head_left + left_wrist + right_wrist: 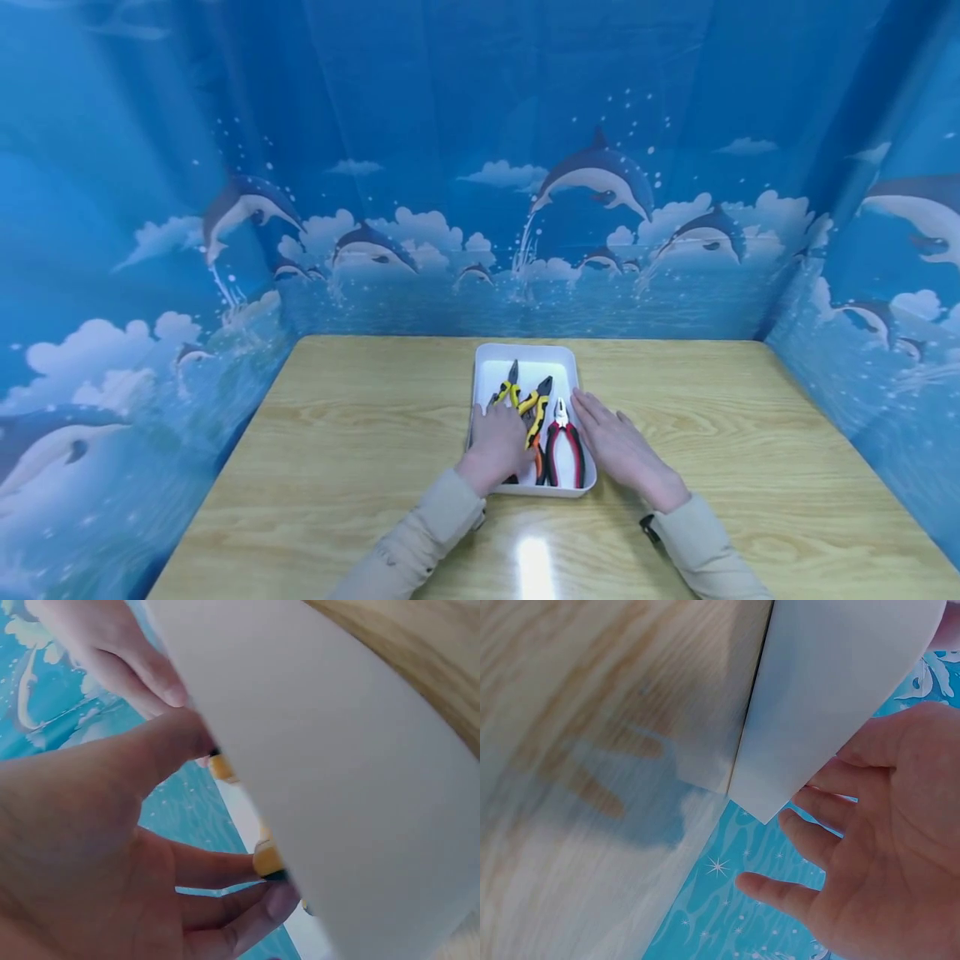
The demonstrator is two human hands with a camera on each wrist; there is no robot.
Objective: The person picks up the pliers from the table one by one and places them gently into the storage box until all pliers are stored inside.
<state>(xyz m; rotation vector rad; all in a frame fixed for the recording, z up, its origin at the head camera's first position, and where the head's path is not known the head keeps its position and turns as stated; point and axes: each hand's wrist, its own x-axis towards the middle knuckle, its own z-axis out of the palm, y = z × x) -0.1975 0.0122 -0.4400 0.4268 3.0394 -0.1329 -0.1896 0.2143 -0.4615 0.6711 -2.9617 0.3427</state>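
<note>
A white rectangular tray (525, 352) on the table holds several pliers. My left hand (497, 442) reaches over its left side in the head view. Black-and-yellow handles (268, 860) show at its thumb and curled fingers in the left wrist view; the tray wall hides the rest of the grip. Yellow-handled long-nose pliers (512, 385) point away from that hand. Beside them are yellow-and-black pliers (537, 410), an orange-and-black handle (539, 460) and red-and-black pliers (561, 429). My right hand (617, 440) lies along the tray's right wall, fingers extended.
The tray stands on a light wooden table (360, 417). Behind the table and at both sides hangs a blue curtain (420, 275) printed with dolphins. A bright light reflection (534, 567) falls on the table near the front.
</note>
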